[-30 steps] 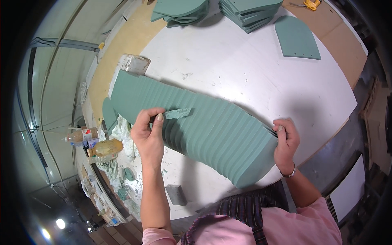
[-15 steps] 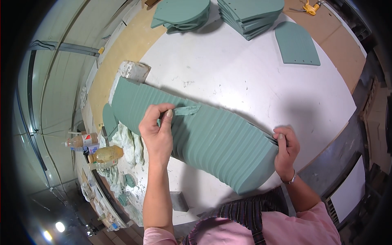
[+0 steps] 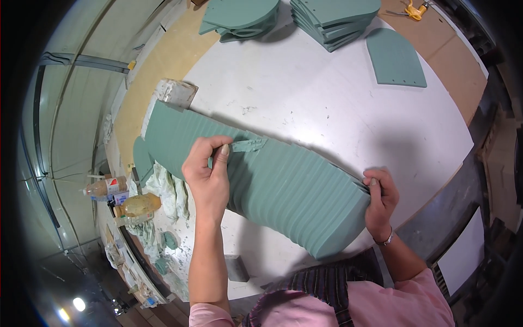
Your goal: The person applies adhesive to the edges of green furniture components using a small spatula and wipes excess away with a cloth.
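A long row of green, round-ended flat panels (image 3: pixel 294 191) lies across the table, packed face to face and leaning on each other. Between thumb and fingers, my left hand (image 3: pixel 207 169) pinches a thin, narrow strip smeared with green (image 3: pixel 248 145). The strip lies over the upper edges of the panels near the middle of the row; I cannot tell whether it is a blade or a peeled piece. My right hand (image 3: pixel 381 201) grips the corner of the end panels at the row's right end, thumb on the near face and fingers curled behind.
A whitish block (image 3: pixel 178 93) stands against the row's far left end. Behind are two stacks of green panels (image 3: pixel 335 22), a single panel (image 3: pixel 396 59) and a yellow-handled tool (image 3: pixel 415 10). Bottles (image 3: pixel 140 205), a stained cloth (image 3: pixel 166 188) and a grey block (image 3: pixel 236 268) sit to the left.
My left hand has shifted very slightly left, and the strip's far end now looks more ragged against the panel edges. My right hand keeps its hold. The whole view has moved a little.
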A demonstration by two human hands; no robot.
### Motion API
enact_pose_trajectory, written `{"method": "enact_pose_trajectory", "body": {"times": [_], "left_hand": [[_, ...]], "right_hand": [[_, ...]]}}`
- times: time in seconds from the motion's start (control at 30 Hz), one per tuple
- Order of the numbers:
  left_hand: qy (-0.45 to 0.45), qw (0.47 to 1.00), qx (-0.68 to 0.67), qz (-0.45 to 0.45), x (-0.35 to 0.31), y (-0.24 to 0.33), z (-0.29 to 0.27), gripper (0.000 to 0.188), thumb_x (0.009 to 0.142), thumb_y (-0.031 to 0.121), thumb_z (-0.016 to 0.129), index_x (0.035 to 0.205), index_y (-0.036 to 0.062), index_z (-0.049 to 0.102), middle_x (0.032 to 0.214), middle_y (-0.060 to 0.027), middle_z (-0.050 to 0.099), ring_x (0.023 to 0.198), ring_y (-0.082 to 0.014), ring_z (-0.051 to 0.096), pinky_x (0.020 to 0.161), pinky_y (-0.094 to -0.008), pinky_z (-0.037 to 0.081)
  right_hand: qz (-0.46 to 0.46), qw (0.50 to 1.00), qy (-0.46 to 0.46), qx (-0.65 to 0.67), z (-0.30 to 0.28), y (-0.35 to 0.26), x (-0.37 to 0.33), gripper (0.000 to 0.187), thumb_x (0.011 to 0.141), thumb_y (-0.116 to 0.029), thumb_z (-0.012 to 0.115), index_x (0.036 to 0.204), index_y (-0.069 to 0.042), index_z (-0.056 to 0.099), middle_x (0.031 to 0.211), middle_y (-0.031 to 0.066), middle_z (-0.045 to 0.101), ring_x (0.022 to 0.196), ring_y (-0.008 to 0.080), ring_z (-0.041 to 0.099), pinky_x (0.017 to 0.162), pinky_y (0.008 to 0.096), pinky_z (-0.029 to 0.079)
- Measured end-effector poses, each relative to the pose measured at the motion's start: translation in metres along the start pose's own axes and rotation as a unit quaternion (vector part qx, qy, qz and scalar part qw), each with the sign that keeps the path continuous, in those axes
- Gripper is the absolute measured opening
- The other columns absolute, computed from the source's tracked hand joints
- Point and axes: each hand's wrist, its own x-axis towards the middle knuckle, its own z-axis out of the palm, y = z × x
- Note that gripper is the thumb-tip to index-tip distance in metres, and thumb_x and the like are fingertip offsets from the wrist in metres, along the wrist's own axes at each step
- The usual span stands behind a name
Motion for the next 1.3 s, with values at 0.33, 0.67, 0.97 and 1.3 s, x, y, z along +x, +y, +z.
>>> {"method": "enact_pose_trajectory", "body": {"times": [0.33,0.67,0.97,1.3], "left_hand": [[0.01,0.964,-0.238,-0.12,-0.022,-0.004,-0.018,0.014,0.092,-0.001,0.066,0.106,-0.0026,0.069,0.088,0.0013,0.062,0.078,-0.0063,0.052,0.073,-0.0203,0.041],[0.07,0.93,-0.295,-0.206,-0.087,-0.015,-0.056,0.018,0.091,0.0,0.066,0.109,-0.0035,0.067,0.09,-0.0026,0.063,0.079,-0.0106,0.055,0.076,-0.0249,0.044],[0.157,0.915,-0.286,-0.236,-0.127,-0.025,-0.091,0.02,0.092,-0.003,0.063,0.111,-0.0057,0.065,0.091,-0.0039,0.064,0.079,-0.0107,0.054,0.075,-0.0247,0.044],[0.117,0.943,-0.226,-0.216,-0.082,-0.058,-0.103,0.014,0.092,0.001,0.066,0.105,-0.0019,0.069,0.086,-0.0001,0.062,0.077,-0.0089,0.053,0.072,-0.0232,0.043]], "right_hand": [[0.016,1.0,0.0,-0.021,-0.002,-0.001,-0.001,0.018,0.089,0.005,0.049,0.096,0.001,0.066,0.08,0.0067,0.06,0.073,0.0143,0.056,0.066,0.0265,0.043],[0.053,0.996,-0.075,0.017,-0.006,-0.005,0.003,0.021,0.096,-0.001,0.046,0.105,0.004,0.064,0.094,0.0077,0.061,0.087,0.0139,0.057,0.08,0.0258,0.044],[-0.051,0.984,-0.144,-0.087,0.0,-0.022,-0.005,0.034,0.095,-0.009,0.045,0.12,0.005,0.062,0.118,0.0206,0.063,0.108,0.0349,0.06,0.096,0.0402,0.045],[-0.06,0.989,-0.101,-0.091,0.01,-0.015,-0.011,0.041,0.102,-0.022,0.039,0.115,0.009,0.062,0.115,0.0232,0.063,0.105,0.0356,0.062,0.094,0.0407,0.046]]}}
